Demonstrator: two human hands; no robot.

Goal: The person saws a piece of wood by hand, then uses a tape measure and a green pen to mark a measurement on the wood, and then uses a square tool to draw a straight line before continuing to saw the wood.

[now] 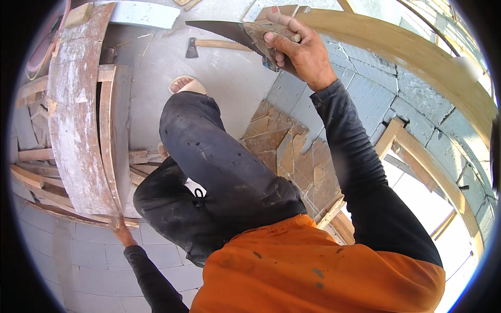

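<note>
My right hand [298, 49] is closed around the worn handle of a handsaw [222, 32]. Its dark toothed blade points left, raised above the floor. Far lower left, my left hand [123, 232] grips the near end of a long, wide plank [78, 120], with its fingers partly hidden at the edge. The plank is stained with white and reddish patches and lies over a wooden frame [106, 125]. A hatchet [192, 48] with a wooden handle lies on the floor beyond my foot, below the saw blade.
Grey blocks [360, 99] form a wall on the right, with a long timber beam [407, 39] across it. A second wooden frame [438, 177] leans there. Brown patterned panels [292, 146] lie beside my leg. A pale foam-like slab [143, 14] is at the far left.
</note>
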